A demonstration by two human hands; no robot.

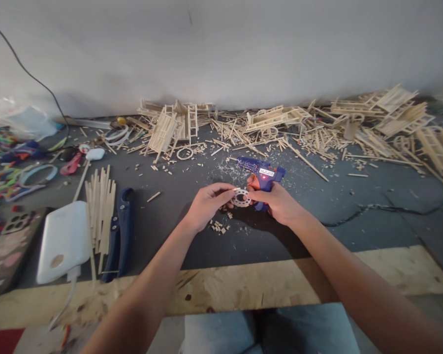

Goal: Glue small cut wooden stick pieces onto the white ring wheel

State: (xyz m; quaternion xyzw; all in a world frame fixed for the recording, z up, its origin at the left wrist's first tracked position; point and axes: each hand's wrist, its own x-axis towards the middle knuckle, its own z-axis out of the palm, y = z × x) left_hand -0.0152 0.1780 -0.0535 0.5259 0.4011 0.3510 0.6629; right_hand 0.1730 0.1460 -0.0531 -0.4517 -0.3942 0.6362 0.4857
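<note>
My left hand [206, 204] and my right hand [278, 201] meet over the dark mat, both pinching a small round wooden ring [240, 197] made of stick pieces. A blue glue gun [263, 175] with an orange trigger and a red light stands just behind the ring, next to my right hand. Small cut wood bits [219, 227] lie under my left hand.
Piles of wooden sticks and stick-built frames [280, 123] line the wall. A bundle of loose sticks [100, 206], blue cutters [120, 233] and a white power bank [64, 241] lie at left. Coloured scraps [3, 167] sit far left. A plywood board edge [243, 287] runs in front.
</note>
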